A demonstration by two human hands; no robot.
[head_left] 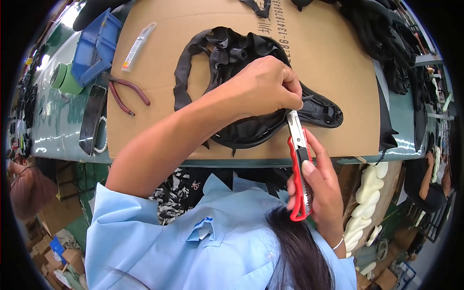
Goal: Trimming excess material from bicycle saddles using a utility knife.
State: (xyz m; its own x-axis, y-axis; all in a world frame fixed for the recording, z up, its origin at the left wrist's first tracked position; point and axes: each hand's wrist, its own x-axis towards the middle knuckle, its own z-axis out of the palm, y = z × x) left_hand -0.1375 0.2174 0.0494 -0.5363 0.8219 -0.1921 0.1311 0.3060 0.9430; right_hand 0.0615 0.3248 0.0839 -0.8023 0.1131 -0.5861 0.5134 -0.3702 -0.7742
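Fingers of our left hand (273,84) are curled in, the thumb and forefinger drawn to a narrow pinch with black fabric (308,98) poking out at their tips. We cannot tell how much of it lies between them, since the back of the hand hides most of the grip. Our right hand (326,186) is wrapped around a red utility knife (296,188), with the thumb pressed along the side by the black slider and the forefinger stretched along the handle's other edge. The knife's metal end points away from us, just beneath the left fingertips; whether its blade touches the fabric, we cannot tell.

Under our left hand and forearm lies a black saddle-shaped piece (246,133), its narrow nose toward our right and its wide end toward our left. Loose, gathered material rises along its far side, and a black strip (181,79) loops out beyond the wide end. All of this rests on a cardboard sheet (154,113). Well apart, near the sheet's left side, lie pliers (137,91) with dark red handles and a slim clear pack (138,47).
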